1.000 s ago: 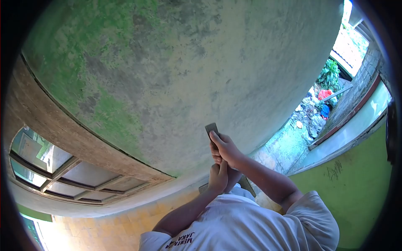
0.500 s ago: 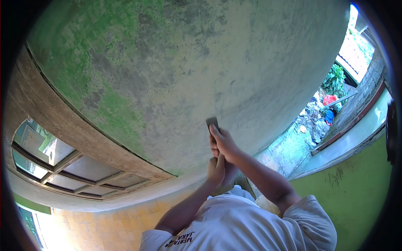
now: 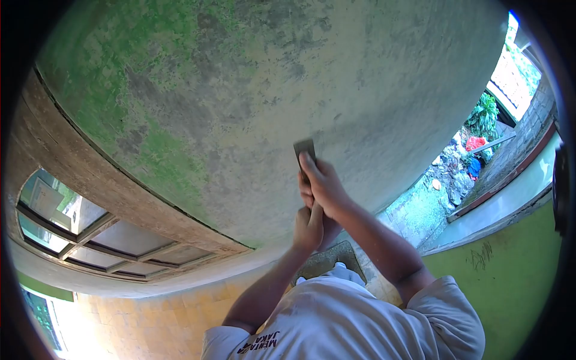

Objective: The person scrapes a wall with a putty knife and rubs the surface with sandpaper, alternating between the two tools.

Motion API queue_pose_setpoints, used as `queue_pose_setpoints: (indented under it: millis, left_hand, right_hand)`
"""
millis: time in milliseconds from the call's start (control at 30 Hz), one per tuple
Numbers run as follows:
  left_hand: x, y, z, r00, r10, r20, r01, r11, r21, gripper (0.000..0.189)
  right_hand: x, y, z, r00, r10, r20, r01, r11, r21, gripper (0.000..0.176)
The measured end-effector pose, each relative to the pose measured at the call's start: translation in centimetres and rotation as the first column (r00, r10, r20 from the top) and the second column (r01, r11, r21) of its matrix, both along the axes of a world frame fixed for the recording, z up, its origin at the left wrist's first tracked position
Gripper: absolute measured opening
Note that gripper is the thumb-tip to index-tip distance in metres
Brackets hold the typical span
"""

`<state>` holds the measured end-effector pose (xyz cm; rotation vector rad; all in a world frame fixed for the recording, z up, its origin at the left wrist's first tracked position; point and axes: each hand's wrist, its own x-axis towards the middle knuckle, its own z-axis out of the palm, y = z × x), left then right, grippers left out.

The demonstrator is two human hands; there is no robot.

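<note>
A scraper (image 3: 304, 147) with a flat, dark, squared end points up against a wall (image 3: 258, 108). My right hand (image 3: 324, 183) is wrapped round its upper part, the thumb laid along it. Just below, my left hand (image 3: 308, 227) is closed round the lower end, close against the heel of my right hand. Most of the handle is hidden by my fingers. The wall carries patchy green paint, with grey and pale bare areas. Whether the scraper's edge presses on the surface cannot be made out.
A wooden window frame (image 3: 144, 150) with panes runs along the left. Tiled floor (image 3: 180, 312) lies below, and a dark mat (image 3: 327, 262) is by my feet. To the right are a low green wall (image 3: 498, 264), a pile of rubble (image 3: 450, 174) and plants (image 3: 483, 114).
Both hands have moved up along the wall together with the scraper. My grip looks the same. More of the mat by my feet shows now.
</note>
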<state>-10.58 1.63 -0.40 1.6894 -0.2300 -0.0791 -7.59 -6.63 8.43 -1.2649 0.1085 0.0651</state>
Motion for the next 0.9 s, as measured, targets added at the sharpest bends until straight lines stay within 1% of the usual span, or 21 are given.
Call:
queue_pose_setpoints:
  millis: [33,100,133,200,233,300,333,400,433,500,533,600,633,700,733,800,867,900]
  left_hand:
    - [-0.8,0.0,-1.3,1.000,0.003,0.003,-0.003,1.000,-0.004,0.057]
    - [-2.2,0.0,-3.3,0.989,-0.017,-0.150,0.014,1.000,-0.026,0.057]
    - [-2.6,0.1,-3.9,0.989,-0.020,-0.148,0.017,1.000,-0.025,0.057]
    - [-3.0,0.4,-4.7,0.967,-0.029,-0.254,0.038,0.999,0.030,0.057]
    - [-3.2,0.4,-4.8,0.968,-0.032,-0.248,0.042,0.999,0.033,0.057]
    - [-3.7,0.0,-5.1,0.991,0.048,-0.128,-0.046,0.999,0.012,0.056]
    - [-3.8,0.0,-5.3,0.991,0.044,-0.124,-0.043,0.999,0.012,0.056]
    - [-3.8,0.0,-5.4,0.987,-0.027,-0.157,0.028,1.000,0.003,0.055]
    - [-3.5,-0.1,-5.1,0.988,-0.034,-0.153,0.035,0.999,0.003,0.055]
    - [-2.5,-0.2,-4.5,0.966,-0.046,-0.256,0.067,0.995,0.073,0.054]
    - [-2.4,-0.4,-4.4,0.965,-0.053,-0.257,0.074,0.995,0.074,0.054]
    - [-2.5,-1.1,-4.2,0.985,-0.048,-0.164,0.049,0.999,0.005,0.054]
    - [-2.3,-1.2,-4.1,0.984,-0.054,-0.169,0.056,0.998,0.003,0.054]
    - [-1.8,-1.2,-3.5,0.986,-0.063,-0.154,0.073,0.996,0.060,0.054]
    - [-1.7,-1.2,-3.0,0.986,-0.064,-0.157,0.075,0.995,0.063,0.054]
    - [-1.8,-1.0,-2.1,0.978,-0.115,-0.174,0.126,0.991,0.051,0.054]
    - [-3.0,-1.0,-3.9,0.985,-0.094,-0.148,0.098,0.995,0.021,0.054]
    - [-3.3,-1.1,-3.7,0.990,-0.070,-0.121,0.069,0.998,-0.012,0.054]
  right_hand:
    - [-0.2,-0.1,-1.7,1.000,0.003,0.003,-0.003,1.000,-0.004,0.044]
    - [-0.9,-0.4,-4.9,0.990,0.048,-0.130,-0.045,0.999,0.026,0.045]
    - [-1.2,-0.5,-6.0,0.991,0.045,-0.128,-0.042,0.999,0.027,0.045]
    - [-1.9,-0.6,-7.3,0.980,0.020,-0.199,0.002,0.994,0.109,0.044]
    - [-2.4,-0.4,-7.6,0.981,0.016,-0.193,0.006,0.994,0.112,0.044]
    - [-3.2,0.0,-8.0,0.977,-0.043,-0.208,0.089,0.972,0.216,0.043]
    - [-3.3,-0.3,-8.1,0.978,-0.047,-0.204,0.092,0.972,0.216,0.043]
    - [-3.4,-0.9,-8.0,0.979,0.033,-0.199,-0.003,0.989,0.150,0.042]
    - [-3.1,-1.0,-7.7,0.980,0.027,-0.195,0.003,0.989,0.151,0.042]
    - [-2.3,-1.3,-6.7,0.983,0.015,-0.181,0.000,0.997,0.081,0.043]
    - [-2.2,-1.5,-6.4,0.983,0.009,-0.182,0.007,0.997,0.083,0.043]
    - [-2.1,-1.9,-6.0,0.975,0.032,-0.218,-0.022,0.999,0.049,0.044]
    - [-2.1,-2.1,-5.7,0.974,0.026,-0.224,-0.016,0.999,0.047,0.044]
    - [-2.0,-2.3,-5.3,0.988,-0.012,-0.153,0.024,0.997,0.078,0.045]
    - [-2.1,-2.3,-5.0,0.988,-0.014,-0.157,0.026,0.996,0.080,0.045]
    - [-2.3,-2.3,-4.6,0.995,-0.030,-0.100,0.037,0.997,0.063,0.045]
    - [-3.3,-2.1,-5.5,0.993,-0.018,-0.118,0.025,0.998,0.060,0.045]
    - [-3.5,-2.0,-5.6,0.991,-0.003,-0.135,0.011,0.998,0.056,0.045]
